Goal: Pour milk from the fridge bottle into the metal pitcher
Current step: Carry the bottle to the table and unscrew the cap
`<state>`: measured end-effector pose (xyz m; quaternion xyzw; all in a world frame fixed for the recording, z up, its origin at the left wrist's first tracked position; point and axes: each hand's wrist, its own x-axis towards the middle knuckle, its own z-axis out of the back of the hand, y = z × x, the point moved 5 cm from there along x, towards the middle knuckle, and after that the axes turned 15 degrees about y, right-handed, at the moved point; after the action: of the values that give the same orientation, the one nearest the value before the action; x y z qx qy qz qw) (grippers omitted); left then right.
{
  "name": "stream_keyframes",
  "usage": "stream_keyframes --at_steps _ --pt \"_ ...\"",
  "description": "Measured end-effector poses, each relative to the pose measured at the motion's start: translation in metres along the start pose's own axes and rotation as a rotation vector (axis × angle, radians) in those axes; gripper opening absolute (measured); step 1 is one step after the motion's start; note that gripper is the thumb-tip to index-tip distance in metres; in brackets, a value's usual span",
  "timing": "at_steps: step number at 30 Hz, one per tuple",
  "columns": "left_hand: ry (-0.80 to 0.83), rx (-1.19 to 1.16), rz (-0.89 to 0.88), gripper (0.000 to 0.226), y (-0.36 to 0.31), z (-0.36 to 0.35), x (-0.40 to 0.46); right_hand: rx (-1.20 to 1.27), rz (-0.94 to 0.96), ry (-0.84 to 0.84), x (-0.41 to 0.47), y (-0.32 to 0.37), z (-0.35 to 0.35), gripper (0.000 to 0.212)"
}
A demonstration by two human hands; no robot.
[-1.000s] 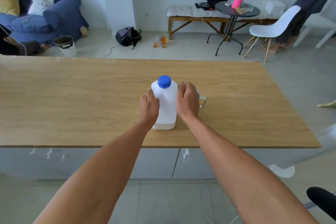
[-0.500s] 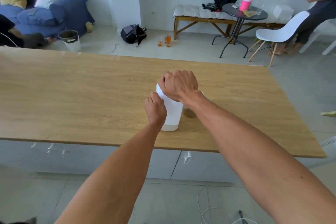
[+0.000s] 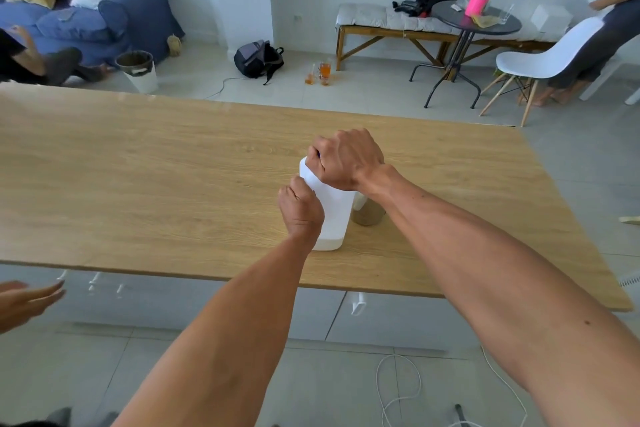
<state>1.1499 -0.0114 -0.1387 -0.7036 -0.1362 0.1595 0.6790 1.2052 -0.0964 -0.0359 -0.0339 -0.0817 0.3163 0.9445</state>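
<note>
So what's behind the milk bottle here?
Behind the milk bottle stands the metal pitcher; only its lower body shows. The right hand and forearm hide its rim and handle.

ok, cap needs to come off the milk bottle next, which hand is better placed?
Right. The right hand is already closed over the cap atop the milk bottle, while the left hand grips the bottle's side, steadying it on the table.
</note>
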Motion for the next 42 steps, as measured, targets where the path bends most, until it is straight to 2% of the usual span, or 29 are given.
stream_keyframes --at_steps 7,16,19,21,26,28,30,34,36,39,42 --pt "0.042 -0.010 -0.003 0.032 -0.001 0.001 0.003 0.019 0.092 -0.025 0.000 -0.001 0.000 0.034" --pt "-0.052 -0.031 -0.001 0.030 0.004 0.001 0.006 0.052 0.254 -0.067 0.007 -0.006 -0.005 0.025" --pt "-0.076 -0.034 0.017 0.031 0.003 0.002 0.005 -0.022 0.096 -0.062 0.003 -0.012 -0.003 0.047" --pt "-0.079 -0.035 0.021 0.032 0.002 0.002 0.004 -0.052 0.065 -0.090 -0.002 -0.014 -0.001 0.055" --pt "-0.082 -0.004 0.027 0.030 0.002 0.002 0.003 0.007 0.301 -0.037 -0.012 -0.013 0.002 0.031" --pt "-0.086 0.014 0.031 0.030 0.002 0.003 0.002 -0.018 0.340 -0.001 -0.015 -0.010 0.005 0.031" --pt "-0.083 0.018 0.042 0.030 0.001 0.003 0.001 -0.040 0.278 0.046 -0.017 -0.006 0.009 0.038" --pt "-0.069 -0.003 0.045 0.031 -0.001 0.003 -0.002 -0.017 -0.031 0.102 -0.013 -0.012 0.020 0.055" --pt "-0.064 -0.003 0.047 0.031 -0.002 0.002 -0.004 0.014 -0.016 0.161 -0.012 -0.012 0.020 0.046" --pt "-0.057 0.005 0.040 0.030 -0.005 0.002 -0.007 0.081 0.106 0.202 -0.014 -0.004 0.022 0.033" --pt "-0.049 -0.010 0.052 0.031 -0.002 0.002 -0.004 0.049 0.054 0.195 -0.012 -0.002 0.027 0.051"
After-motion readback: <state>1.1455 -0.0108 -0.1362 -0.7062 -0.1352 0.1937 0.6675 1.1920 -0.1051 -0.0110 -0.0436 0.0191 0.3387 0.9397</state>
